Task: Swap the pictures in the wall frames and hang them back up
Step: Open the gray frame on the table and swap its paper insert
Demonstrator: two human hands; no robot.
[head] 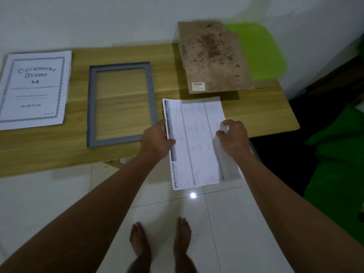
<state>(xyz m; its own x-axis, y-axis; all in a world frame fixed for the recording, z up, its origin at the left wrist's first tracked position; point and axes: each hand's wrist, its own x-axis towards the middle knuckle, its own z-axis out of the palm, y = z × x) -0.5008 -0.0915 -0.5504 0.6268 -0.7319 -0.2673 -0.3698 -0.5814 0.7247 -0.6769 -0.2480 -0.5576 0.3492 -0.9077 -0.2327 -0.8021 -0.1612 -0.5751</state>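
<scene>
The printed sheet point(195, 138) is in the air over the near edge of the table point(59, 150), held from both sides: the left hand point(157, 136) pinches its left margin with the thumb on top, and the right hand point(233, 134) has its fingers curled over the right edge, grasping it there. That right edge looks doubled or folded under, and I cannot tell which. The grey frame point(91, 107) lies flat and empty just to the left of the sheet, with wood showing through its opening. The "Document Frame A4" insert point(35, 87) sits further left, and the brown boards point(214, 58) are stacked at the far right. The step in hand seems to be getting this sheet into the frame. To do it well, keep both pinches light and near the margins so the paper does not crease. Carry it left, square its long edges to the frame's long rails, and lower one short edge into the recess first (printed side toward the glass, if there is glass). Smooth it flat before reaching for a board, since a trapped curl would buckle under the backing.
</scene>
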